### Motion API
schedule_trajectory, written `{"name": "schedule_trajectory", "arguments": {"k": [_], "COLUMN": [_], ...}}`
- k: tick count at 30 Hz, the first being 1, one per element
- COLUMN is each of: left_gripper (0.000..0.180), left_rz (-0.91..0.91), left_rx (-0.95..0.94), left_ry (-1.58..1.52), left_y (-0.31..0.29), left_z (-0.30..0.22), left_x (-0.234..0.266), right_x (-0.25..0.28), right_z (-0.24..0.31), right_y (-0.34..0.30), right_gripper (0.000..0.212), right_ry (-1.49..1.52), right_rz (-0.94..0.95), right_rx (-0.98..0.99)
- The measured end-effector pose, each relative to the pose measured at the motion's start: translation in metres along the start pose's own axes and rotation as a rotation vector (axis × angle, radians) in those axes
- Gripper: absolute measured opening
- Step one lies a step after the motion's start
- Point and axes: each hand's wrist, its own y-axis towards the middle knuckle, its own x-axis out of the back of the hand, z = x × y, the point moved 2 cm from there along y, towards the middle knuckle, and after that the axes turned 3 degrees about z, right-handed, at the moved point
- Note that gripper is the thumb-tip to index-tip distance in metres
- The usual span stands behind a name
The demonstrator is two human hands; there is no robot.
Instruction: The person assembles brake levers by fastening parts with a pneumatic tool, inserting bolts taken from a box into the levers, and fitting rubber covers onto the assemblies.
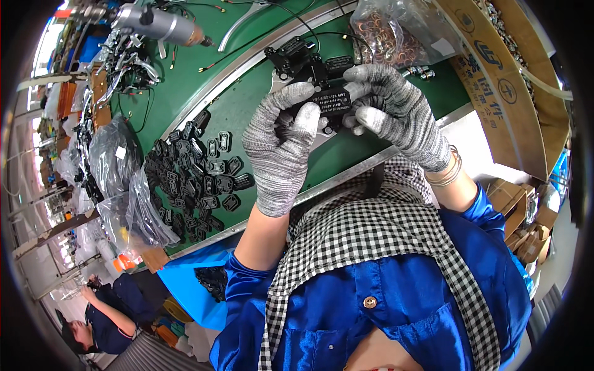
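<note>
My left hand [279,139], in a grey knitted glove with pale fingertips, pinches the left end of a small black rectangular cover [332,102] with pale print on it. The gloved right hand [399,111] is closed at the cover's right end, its thumb and fingers bent around that side. Under and behind the cover are black brake master cylinder-like parts [289,57] resting on the bench; my fingers partly hide them. Left of my left hand, a heap of small black oblong caps [192,176] lies on the green bench top [260,77].
A clear bag of copper-coloured washers [387,40] sits at the back. Right of it stands a cardboard box [495,80] with metal fittings. A power screwdriver [158,26] hangs at upper left, near silver levers [127,65]. Plastic bags [120,164] lie left; another person [105,315] is lower left.
</note>
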Motion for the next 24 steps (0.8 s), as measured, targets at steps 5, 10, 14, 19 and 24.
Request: {"name": "schedule_trajectory", "arguments": {"k": [5, 10, 14, 19, 24], "left_gripper": [0.022, 0.026, 0.034, 0.043, 0.042], "left_rz": [0.012, 0.003, -0.001, 0.060, 0.050], "left_rx": [-0.035, -0.048, -0.061, -0.070, -0.006], "left_ry": [-0.025, -0.019, -0.012, -0.012, 0.124], "left_y": [-0.002, -0.007, -0.011, -0.015, -0.028], "left_z": [0.003, 0.007, 0.010, 0.017, 0.030], "left_x": [-0.008, -0.009, -0.010, -0.009, -0.004], "right_x": [0.007, 0.005, -0.001, -0.011, -0.009], "right_z": [0.001, 0.000, -0.005, 0.001, 0.003], "right_y": [-0.004, -0.005, 0.001, -0.011, -0.017], "right_gripper": [0.030, 0.027, 0.026, 0.028, 0.030], "right_ry": [-0.045, -0.014, -0.277, -0.613, -0.650], "right_rz": [-0.054, -0.064, -0.098, -0.073, -0.018], "right_rx": [-0.042, -0.043, 0.033, -0.033, 0.084]}}
